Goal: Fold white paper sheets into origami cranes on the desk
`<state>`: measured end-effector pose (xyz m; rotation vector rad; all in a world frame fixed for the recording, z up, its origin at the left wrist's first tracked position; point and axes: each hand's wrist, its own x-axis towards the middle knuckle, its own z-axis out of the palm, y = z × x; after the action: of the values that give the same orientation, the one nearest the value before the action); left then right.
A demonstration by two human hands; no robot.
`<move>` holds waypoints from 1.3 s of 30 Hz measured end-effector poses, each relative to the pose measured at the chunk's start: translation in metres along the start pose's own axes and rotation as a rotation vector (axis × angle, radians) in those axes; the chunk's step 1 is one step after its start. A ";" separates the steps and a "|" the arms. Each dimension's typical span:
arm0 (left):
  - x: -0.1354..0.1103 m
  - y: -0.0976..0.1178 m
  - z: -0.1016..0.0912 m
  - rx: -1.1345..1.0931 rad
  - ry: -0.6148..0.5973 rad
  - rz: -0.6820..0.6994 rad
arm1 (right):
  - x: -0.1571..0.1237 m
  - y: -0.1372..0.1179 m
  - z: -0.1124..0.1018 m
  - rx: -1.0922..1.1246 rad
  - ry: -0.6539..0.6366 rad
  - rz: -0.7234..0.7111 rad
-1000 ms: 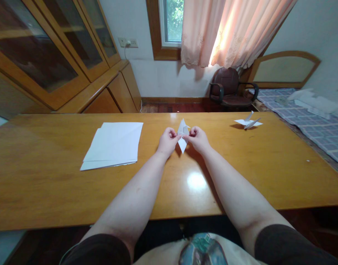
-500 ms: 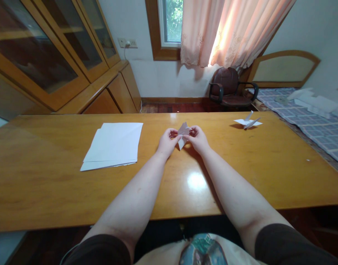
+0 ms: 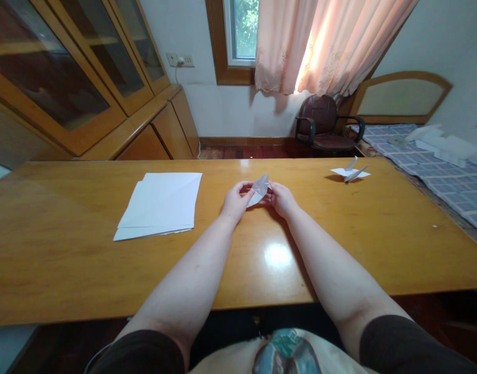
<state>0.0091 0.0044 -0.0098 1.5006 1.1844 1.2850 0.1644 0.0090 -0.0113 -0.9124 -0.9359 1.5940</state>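
A small piece of folded white paper [image 3: 259, 189] is held between my two hands, just above the far half of the table. My left hand [image 3: 236, 200] is closed on its left side, the thumb lying on top. On the other side, my right hand [image 3: 282, 198] pinches the right end of the paper, with some fingertips showing beneath it. The paper's exact folds are too small to make out. Off to the right stands a finished-looking white paper crane [image 3: 350, 171] with its wings spread, apart from both hands.
A stack of white paper sheets [image 3: 160, 202] lies left of my hands on the wooden table [image 3: 67, 249]. Beyond the table are a brown armchair [image 3: 322, 122], a glass-fronted cabinet [image 3: 117, 78] and a bed [image 3: 437, 166] bearing more white papers.
The folded paper has turned between my hands, its lower point swinging to the left. My right thumb has moved off its middle toward the right end.
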 end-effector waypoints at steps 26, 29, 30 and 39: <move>-0.001 -0.003 -0.001 0.243 0.022 0.015 | 0.002 -0.005 -0.003 0.098 0.135 0.061; 0.001 -0.003 -0.001 0.269 0.062 -0.048 | 0.002 -0.003 -0.002 0.067 0.098 0.056; 0.001 -0.003 -0.002 0.300 0.097 -0.062 | 0.002 -0.003 -0.001 0.042 0.101 0.060; -0.008 0.009 -0.005 0.469 -0.064 0.040 | 0.001 0.003 0.002 -0.353 0.115 -0.057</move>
<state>0.0055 -0.0057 -0.0019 1.8899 1.4890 1.0154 0.1608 0.0090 -0.0134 -1.1957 -1.1720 1.3344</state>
